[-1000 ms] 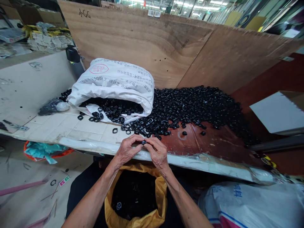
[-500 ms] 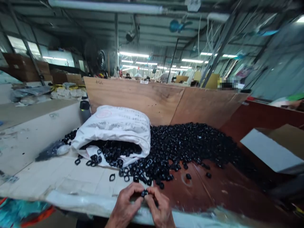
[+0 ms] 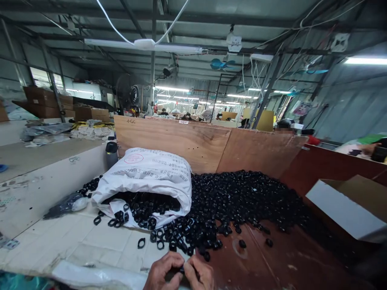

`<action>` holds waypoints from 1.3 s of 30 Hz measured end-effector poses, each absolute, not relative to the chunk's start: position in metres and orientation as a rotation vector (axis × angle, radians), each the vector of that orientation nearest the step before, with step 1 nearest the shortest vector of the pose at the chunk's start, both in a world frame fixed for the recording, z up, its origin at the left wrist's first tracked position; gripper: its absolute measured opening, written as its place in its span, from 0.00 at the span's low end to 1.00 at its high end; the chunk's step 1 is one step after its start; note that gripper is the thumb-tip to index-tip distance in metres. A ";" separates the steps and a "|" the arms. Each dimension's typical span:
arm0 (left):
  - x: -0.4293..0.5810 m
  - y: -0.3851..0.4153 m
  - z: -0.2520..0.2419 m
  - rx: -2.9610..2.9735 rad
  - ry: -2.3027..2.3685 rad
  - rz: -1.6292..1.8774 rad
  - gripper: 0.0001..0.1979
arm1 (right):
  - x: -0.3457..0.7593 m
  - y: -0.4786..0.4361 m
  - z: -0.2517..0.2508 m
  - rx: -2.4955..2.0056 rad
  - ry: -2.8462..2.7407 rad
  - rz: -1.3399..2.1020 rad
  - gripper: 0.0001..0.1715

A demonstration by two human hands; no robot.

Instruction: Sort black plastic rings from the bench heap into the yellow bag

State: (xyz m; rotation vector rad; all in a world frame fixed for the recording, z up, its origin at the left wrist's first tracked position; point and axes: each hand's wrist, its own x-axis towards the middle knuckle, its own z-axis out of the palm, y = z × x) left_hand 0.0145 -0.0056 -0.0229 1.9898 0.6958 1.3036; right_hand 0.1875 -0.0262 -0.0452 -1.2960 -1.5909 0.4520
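At the front edge of the table, my left hand [image 3: 163,270] and my right hand [image 3: 198,272] meet with fingertips pinched together. Between them is a small black plastic part [image 3: 182,268], mostly covered by the fingers. Just beyond my hands lie loose black plastic rings [image 3: 160,244], one of them apart on the pale board. A white woven sack [image 3: 151,169] rests on its side with its mouth towards me, and more black parts spill out of it. To its right spreads a large heap of black parts [image 3: 242,197].
A plywood board [image 3: 169,133] closes off the back of the table. An open carton [image 3: 341,209] stands at the right, a dark bottle [image 3: 111,155] behind the sack. A clear plastic bag [image 3: 65,204] lies left. Another person's head [image 3: 284,127] shows beyond the board.
The view has tilted up, so everything sits lower in the picture. Both hands remain together on the small black part, which is now more hidden by the fingers.
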 end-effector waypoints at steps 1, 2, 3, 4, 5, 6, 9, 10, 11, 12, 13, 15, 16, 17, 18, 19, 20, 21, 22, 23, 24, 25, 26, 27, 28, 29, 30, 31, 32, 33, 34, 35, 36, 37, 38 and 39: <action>0.015 -0.010 -0.018 1.968 0.736 1.280 0.11 | 0.188 -0.030 -0.037 -1.291 -1.606 0.479 0.31; 0.015 -0.015 -0.011 1.943 0.772 1.253 0.10 | 0.189 -0.034 -0.027 -1.297 -1.624 0.506 0.29; 0.016 -0.019 -0.005 1.933 0.802 1.188 0.10 | 0.189 -0.037 -0.019 -1.314 -1.642 0.523 0.28; 0.016 -0.022 0.001 1.916 0.828 1.168 0.09 | 0.188 -0.039 -0.012 -1.338 -1.657 0.529 0.28; 0.017 -0.023 0.006 1.901 0.843 1.160 0.08 | 0.188 -0.040 -0.007 -1.370 -1.667 0.523 0.28; 0.017 -0.023 0.009 1.888 0.849 1.136 0.08 | 0.187 -0.039 -0.005 -1.390 -1.685 0.529 0.28; 0.020 -0.021 0.012 1.853 0.847 1.113 0.09 | 0.184 -0.039 -0.006 -1.441 -1.659 0.490 0.26; 0.020 -0.020 0.012 1.844 0.844 1.109 0.09 | 0.184 -0.040 -0.007 -1.447 -1.613 0.470 0.22; 0.021 -0.020 0.011 1.836 0.845 1.104 0.08 | 0.184 -0.041 -0.007 -1.437 -1.565 0.453 0.18; 0.021 -0.020 0.011 1.829 0.851 1.105 0.08 | 0.185 -0.044 -0.007 -1.409 -1.528 0.439 0.15; 0.022 -0.021 0.010 1.822 0.866 1.113 0.07 | 0.186 -0.046 -0.006 -1.363 -1.515 0.429 0.14; 0.023 -0.022 0.010 1.808 0.902 1.134 0.07 | 0.188 -0.050 -0.004 -1.246 -1.566 0.423 0.15; 0.023 -0.022 0.009 1.808 0.915 1.143 0.08 | 0.190 -0.051 -0.003 -1.209 -1.600 0.423 0.14; 0.023 -0.023 0.009 1.810 0.922 1.148 0.08 | 0.190 -0.052 -0.002 -1.198 -1.623 0.420 0.13; 0.023 -0.023 0.008 1.811 0.926 1.151 0.08 | 0.190 -0.052 -0.001 -1.211 -1.629 0.409 0.13; 0.023 -0.023 0.008 1.808 0.928 1.152 0.08 | 0.190 -0.051 -0.001 -1.235 -1.629 0.394 0.15; 0.023 -0.023 0.008 1.802 0.929 1.155 0.08 | 0.189 -0.051 -0.001 -1.257 -1.628 0.379 0.19; 0.023 -0.023 0.008 1.790 0.932 1.162 0.08 | 0.189 -0.051 0.000 -1.267 -1.627 0.367 0.22; 0.023 -0.023 0.008 1.775 0.936 1.169 0.08 | 0.188 -0.051 0.000 -1.264 -1.626 0.360 0.22; 0.023 -0.024 0.008 1.763 0.942 1.175 0.08 | 0.188 -0.052 0.001 -1.248 -1.622 0.362 0.18; 0.023 -0.024 0.008 1.758 0.947 1.175 0.09 | 0.188 -0.053 0.002 -1.227 -1.618 0.374 0.13; 0.023 -0.024 0.008 1.755 0.953 1.174 0.09 | 0.188 -0.054 0.003 -1.207 -1.618 0.391 0.10; 0.023 -0.024 0.008 1.750 0.960 1.175 0.09 | 0.188 -0.055 0.003 -1.190 -1.625 0.406 0.08; 0.023 -0.024 0.008 1.744 0.968 1.176 0.09 | 0.189 -0.056 0.003 -1.177 -1.642 0.414 0.08; 0.023 -0.024 0.008 1.739 0.971 1.176 0.09 | 0.190 -0.056 0.003 -1.171 -1.659 0.415 0.10; 0.023 -0.024 0.008 1.735 0.969 1.174 0.09 | 0.190 -0.056 0.003 -1.172 -1.668 0.410 0.12; 0.022 -0.024 0.009 1.733 0.959 1.169 0.08 | 0.190 -0.055 0.003 -1.172 -1.666 0.404 0.11; 0.022 -0.023 0.009 1.735 0.943 1.159 0.08 | 0.191 -0.054 0.003 -1.165 -1.655 0.401 0.08; 0.021 -0.023 0.010 1.741 0.924 1.145 0.08 | 0.191 -0.054 0.003 -1.148 -1.643 0.408 0.05; 0.020 -0.023 0.012 1.750 0.905 1.129 0.08 | 0.191 -0.054 0.003 -1.126 -1.632 0.423 0.07; 0.019 -0.024 0.013 1.762 0.886 1.111 0.08 | 0.191 -0.056 0.004 -1.107 -1.628 0.442 0.09; 0.019 -0.027 0.015 1.779 0.870 1.094 0.07 | 0.191 -0.058 0.005 -1.101 -1.622 0.462 0.09; 0.018 -0.030 0.016 1.800 0.858 1.080 0.07 | 0.191 -0.062 0.006 -1.117 -1.611 0.485 0.09; 0.017 -0.035 0.016 1.826 0.850 1.072 0.07 | 0.191 -0.067 0.006 -1.157 -1.589 0.516 0.09; 0.016 -0.041 0.015 1.856 0.849 1.071 0.08 | 0.189 -0.074 0.007 -1.212 -1.558 0.565 0.09; 0.015 -0.048 0.013 1.889 0.855 1.080 0.08 | 0.187 -0.081 0.006 -1.272 -1.515 0.636 0.10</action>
